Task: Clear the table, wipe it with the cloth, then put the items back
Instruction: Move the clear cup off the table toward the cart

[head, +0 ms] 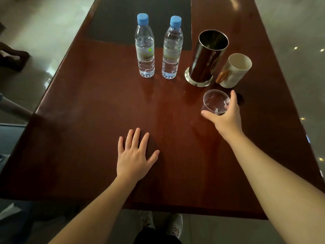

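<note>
On the dark red wooden table (88, 138), my right hand (226, 118) grips a clear plastic cup (215, 102) at the right side, thumb and fingers wrapped around its wall. My left hand (134, 156) lies flat on the table near the front middle, fingers spread, holding nothing. Two water bottles with blue caps stand upright side by side farther back, the left bottle (145, 50) and the right bottle (172, 51). A shiny metal cylinder (207, 57) on a round base stands to their right. A cream mug (234, 71) with a brown handle stands beside it. No cloth is in view.
A dark grey inlay panel (140, 18) runs along the table's far middle. The table's near edge is just in front of my shoes (174, 224). Pale glossy floor lies on both sides, and a dark chair edge (10, 138) sits at the left.
</note>
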A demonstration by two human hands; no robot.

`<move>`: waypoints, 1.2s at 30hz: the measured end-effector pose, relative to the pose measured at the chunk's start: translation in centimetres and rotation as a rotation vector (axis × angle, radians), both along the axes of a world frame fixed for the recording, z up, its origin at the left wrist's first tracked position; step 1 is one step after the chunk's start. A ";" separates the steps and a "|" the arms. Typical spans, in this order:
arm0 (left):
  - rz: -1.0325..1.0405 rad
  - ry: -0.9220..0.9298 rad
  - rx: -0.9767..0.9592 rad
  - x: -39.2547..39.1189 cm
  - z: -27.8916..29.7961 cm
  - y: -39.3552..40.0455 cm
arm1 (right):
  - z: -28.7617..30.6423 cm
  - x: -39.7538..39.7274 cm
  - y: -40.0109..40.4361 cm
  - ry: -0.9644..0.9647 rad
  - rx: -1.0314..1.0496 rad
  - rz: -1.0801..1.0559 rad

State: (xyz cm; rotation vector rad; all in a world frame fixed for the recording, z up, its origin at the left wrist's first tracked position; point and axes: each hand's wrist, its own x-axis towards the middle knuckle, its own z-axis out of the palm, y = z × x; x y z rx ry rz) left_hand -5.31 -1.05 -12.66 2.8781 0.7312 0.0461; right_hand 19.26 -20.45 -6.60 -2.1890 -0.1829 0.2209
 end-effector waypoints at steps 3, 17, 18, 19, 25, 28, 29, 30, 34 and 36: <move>0.003 -0.002 0.009 -0.1 -0.1 0.1 | -0.9 0.2 0.0 0.023 0.074 -0.031; 0.015 0.010 0.015 0.0 0.5 -0.2 | -1.0 -0.1 1.4 -0.074 0.223 -0.014; 0.014 0.009 0.013 0.0 0.6 -0.2 | -0.6 -0.1 1.8 -0.081 0.241 0.008; 0.013 0.010 0.009 0.0 0.6 -0.2 | -0.1 -0.2 2.3 -0.085 0.264 0.029; 0.013 0.034 -0.046 0.0 0.7 -0.1 | 2.0 -1.7 7.0 -0.094 0.335 0.183; 0.014 0.046 -0.074 0.0 0.8 0.0 | 2.7 -3.2 10.2 -0.089 0.334 0.299; 0.009 0.046 -0.082 0.0 0.9 0.1 | 2.9 -3.8 11.4 -0.082 0.342 0.333; 0.004 0.046 -0.091 0.0 0.9 0.1 | 3.1 -4.4 12.6 -0.077 0.350 0.364; 0.001 0.028 -0.128 -0.1 0.9 0.1 | 3.0 -6.9 17.4 -0.063 0.356 0.490; -0.003 0.019 -0.147 -0.1 0.8 0.1 | 2.7 -8.2 19.8 -0.060 0.352 0.552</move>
